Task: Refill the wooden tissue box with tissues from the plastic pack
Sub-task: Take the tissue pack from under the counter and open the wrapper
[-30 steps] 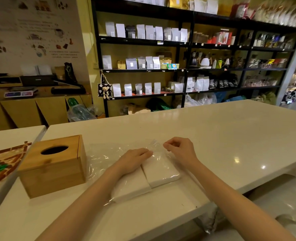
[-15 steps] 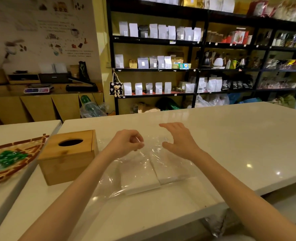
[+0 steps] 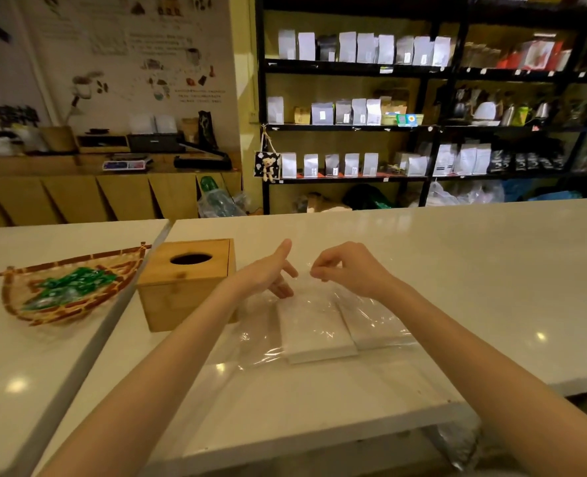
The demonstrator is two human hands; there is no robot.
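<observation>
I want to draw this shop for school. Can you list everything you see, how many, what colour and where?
tissue box: one, light wood, oval hole on top, on the counter left of the pack
plastic pack: one, clear, lying flat on the counter in front of the person
tissue stacks: two, white, side by side inside the pack
basket: one, brown woven, holds green wrapped bits, on the left table
counter: one, white and glossy, across the middle
shelves: black, against the back wall, many white and grey bags
left hand: one, open, fingers at the pack's far end
right hand: one, fingertips pinched at the clear plastic
</observation>
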